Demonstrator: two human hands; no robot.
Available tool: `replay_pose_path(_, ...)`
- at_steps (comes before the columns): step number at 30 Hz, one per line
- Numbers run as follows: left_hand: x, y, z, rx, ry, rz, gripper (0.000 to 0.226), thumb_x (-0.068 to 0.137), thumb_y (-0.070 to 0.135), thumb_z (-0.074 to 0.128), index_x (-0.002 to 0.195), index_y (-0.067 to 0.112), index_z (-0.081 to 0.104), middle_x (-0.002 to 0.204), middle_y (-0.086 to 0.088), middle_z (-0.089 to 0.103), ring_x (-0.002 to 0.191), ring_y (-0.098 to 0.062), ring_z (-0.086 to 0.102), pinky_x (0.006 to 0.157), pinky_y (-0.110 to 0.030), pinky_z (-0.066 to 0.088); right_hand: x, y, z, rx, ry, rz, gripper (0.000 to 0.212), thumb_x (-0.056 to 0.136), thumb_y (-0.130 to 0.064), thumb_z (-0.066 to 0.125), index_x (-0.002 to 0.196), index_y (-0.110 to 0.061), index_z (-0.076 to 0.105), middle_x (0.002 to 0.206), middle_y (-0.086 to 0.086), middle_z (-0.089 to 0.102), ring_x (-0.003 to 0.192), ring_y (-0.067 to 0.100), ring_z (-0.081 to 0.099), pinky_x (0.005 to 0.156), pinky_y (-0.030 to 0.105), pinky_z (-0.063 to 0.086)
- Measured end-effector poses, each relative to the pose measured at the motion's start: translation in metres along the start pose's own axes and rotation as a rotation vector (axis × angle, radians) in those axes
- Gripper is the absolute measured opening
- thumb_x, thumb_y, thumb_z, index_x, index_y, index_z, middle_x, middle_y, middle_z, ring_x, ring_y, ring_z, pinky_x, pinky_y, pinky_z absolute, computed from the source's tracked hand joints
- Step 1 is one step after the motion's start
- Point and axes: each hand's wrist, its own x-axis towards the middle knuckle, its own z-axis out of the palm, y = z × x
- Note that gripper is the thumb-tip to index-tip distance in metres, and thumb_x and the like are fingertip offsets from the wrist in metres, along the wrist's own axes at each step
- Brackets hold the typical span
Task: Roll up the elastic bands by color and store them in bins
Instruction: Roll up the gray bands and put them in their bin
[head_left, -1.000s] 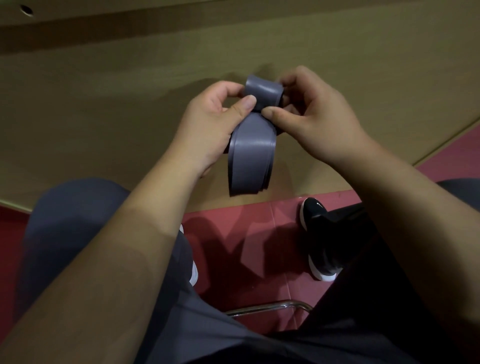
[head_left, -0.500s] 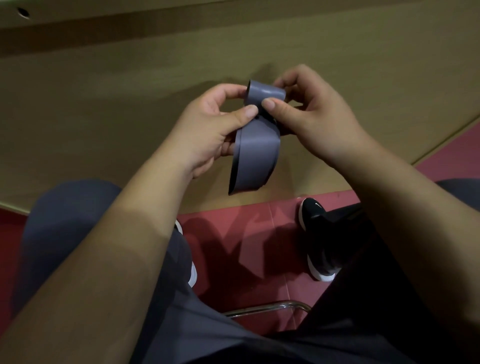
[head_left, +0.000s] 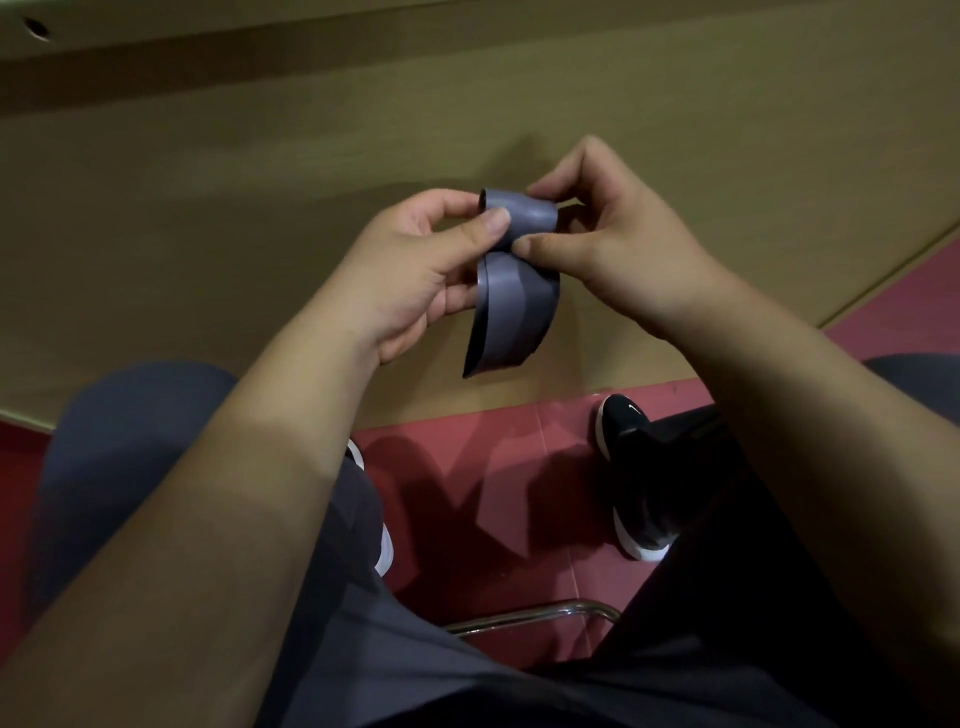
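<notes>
I see the grey elastic band (head_left: 506, 317) held in the air above the lap. Nothing carries it, and behind it are only a wooden panel (head_left: 208, 234) and the red floor (head_left: 467, 467). Both hands grip it. The left hand (head_left: 410, 270) pinches the roll (head_left: 519, 213) from its left end, with the thumb pressed on the front face. The right hand (head_left: 618, 244) pinches from the right end, with the forefinger on top and the thumb at the seam where the loose part leaves the roll.

What matters for the next turn is the axis. The roll lies crosswise between the two hands, and each hand is equally close to its own end. The unrolled tail (head_left: 498, 338) hangs straight down from under the roll, toward the person and square to that axis. I judge the rolling about half done, and the tail needs to be wound up toward the thumbs. The tail curls at its lower edge, so it may wind on crooked unless it stays flat. I can see no bin in view.
</notes>
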Motion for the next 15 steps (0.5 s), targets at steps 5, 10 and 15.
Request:
replay_pose_path(5, 0.0044, 0.0013, -0.0057, 0.013, -0.038, 0.036, 0.034, 0.100, 0.000, 0.065, 0.132, 0.012, 0.060, 0.108, -0.015, 0.077, 0.101, -0.026, 0.076, 0.086, -0.036, 0.064, 0.0024, -0.0028, -0.0019, 0.265, -0.023, 0.134, 0.033, 0.091, -0.022, 0.075, 0.121, -0.020, 0.062, 0.112, 0.000, 0.065, 0.100, 0.011, 0.069, 0.090, 0.031, 0.057)
replay_pose_path(10, 0.0063, -0.0011, -0.0064, 0.048, -0.039, 0.085, 0.043, 0.099, -0.001, 0.067, 0.136, 0.020, 0.063, 0.115, -0.012, 0.071, 0.107, -0.024, 0.073, 0.093, -0.040, 0.059, -0.0031, -0.0033, 0.0035, 0.163, -0.056, 0.128, 0.028, 0.109, -0.027, 0.062, 0.134, -0.014, 0.066, 0.110, -0.004, 0.078, 0.107, 0.015, 0.076, 0.097, 0.040, 0.062)
replay_pose_path(15, 0.0087, -0.0074, -0.0019, 0.013, 0.060, 0.076, 0.042, 0.096, 0.003, 0.073, 0.134, 0.014, 0.062, 0.118, -0.009, 0.073, 0.106, -0.019, 0.075, 0.097, -0.039, 0.061, -0.0003, -0.0020, 0.0025, 0.059, -0.003, 0.037, 0.030, 0.109, -0.029, 0.061, 0.135, -0.015, 0.067, 0.117, 0.004, 0.078, 0.109, 0.024, 0.076, 0.093, 0.049, 0.064)
